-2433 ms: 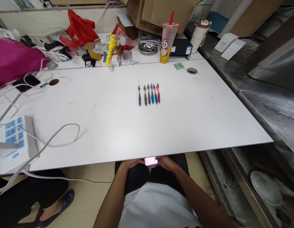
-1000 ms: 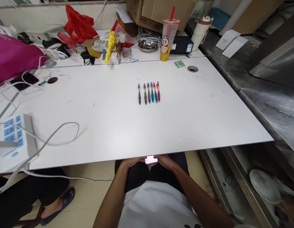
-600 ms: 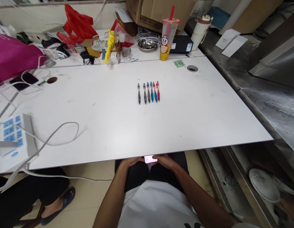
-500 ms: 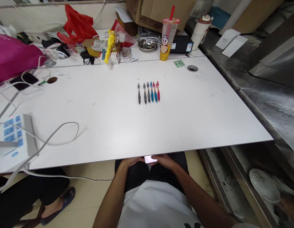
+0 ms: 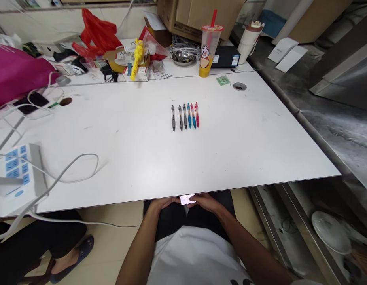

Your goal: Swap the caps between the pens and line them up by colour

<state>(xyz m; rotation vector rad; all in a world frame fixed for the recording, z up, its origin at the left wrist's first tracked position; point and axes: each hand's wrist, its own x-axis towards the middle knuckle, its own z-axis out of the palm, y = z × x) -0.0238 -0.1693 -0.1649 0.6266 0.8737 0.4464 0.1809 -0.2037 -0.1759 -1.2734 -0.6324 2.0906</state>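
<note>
Smartphone (image 5: 188,200) held sideways, long axis across body, gripped at its ends between left hand (image 5: 161,204) and right hand (image 5: 206,202), neither nearer, just below near edge of tabletop (image 5: 245,158). Far ahead mid-tabletop, row of six pens (image 5: 185,116), long axes pointing toward person, well apart from hands.

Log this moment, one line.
left hand: holding glowing smartphone | right hand: holding same phone | white table: six grey, blue and pink pens in a row
</note>
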